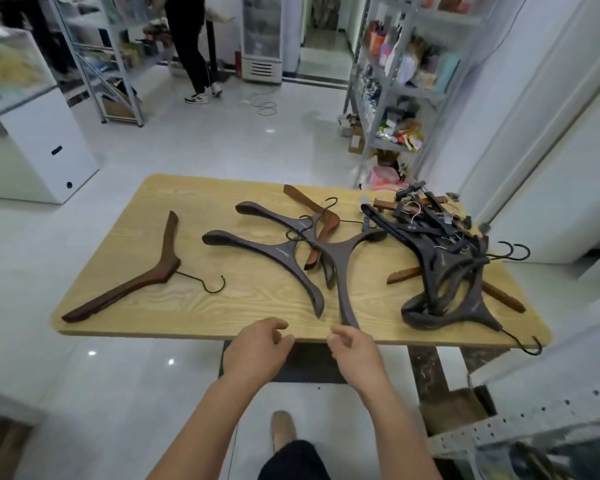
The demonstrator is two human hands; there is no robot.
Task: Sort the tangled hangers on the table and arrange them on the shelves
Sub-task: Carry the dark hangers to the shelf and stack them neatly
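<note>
L hand (257,344), R hand (355,351) loose; dark hangers (447,271) tangled.

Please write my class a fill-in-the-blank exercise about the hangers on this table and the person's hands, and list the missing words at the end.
1. The brown hanger lying alone is at the ___ end of the table.
2. The tangled pile sits at its ___ end.
3. The left hand and right hand hold ___.
Missing words: left; right; nothing.
</note>
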